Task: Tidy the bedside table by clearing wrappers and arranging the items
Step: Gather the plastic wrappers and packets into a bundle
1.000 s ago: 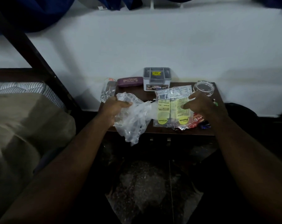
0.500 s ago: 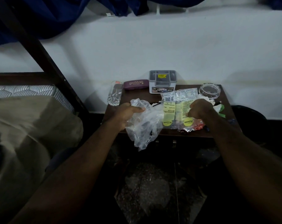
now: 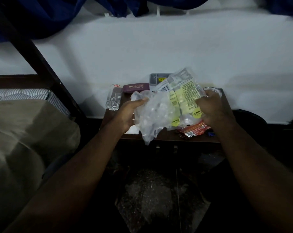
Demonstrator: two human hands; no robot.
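Note:
My left hand (image 3: pixel 129 113) grips a crumpled clear plastic bag (image 3: pixel 152 118) above the front of the dark bedside table (image 3: pixel 167 137). My right hand (image 3: pixel 211 108) grips the lower right edge of a yellow-green printed clear wrapper (image 3: pixel 184 96), lifted and tilted up off the table, its left side against the clear bag. A red foil wrapper (image 3: pixel 192 130) lies on the table under the right hand. At the back stand a drinking glass (image 3: pixel 113 99), a maroon glasses case (image 3: pixel 136 87) and a grey organiser box (image 3: pixel 156 79), partly hidden by the wrapper.
A clear glass dish (image 3: pixel 213 90) shows behind my right hand. A small dark blue item (image 3: pixel 210 134) lies near the table's front right. White paper (image 3: pixel 132 130) sits under my left hand. A bed with a tan blanket (image 3: pixel 24 132) is at left; a white wall behind.
My right hand lifted the yellow-green wrapper off the table and brought it against the clear bag in my left hand. The red wrapper beneath is now exposed.

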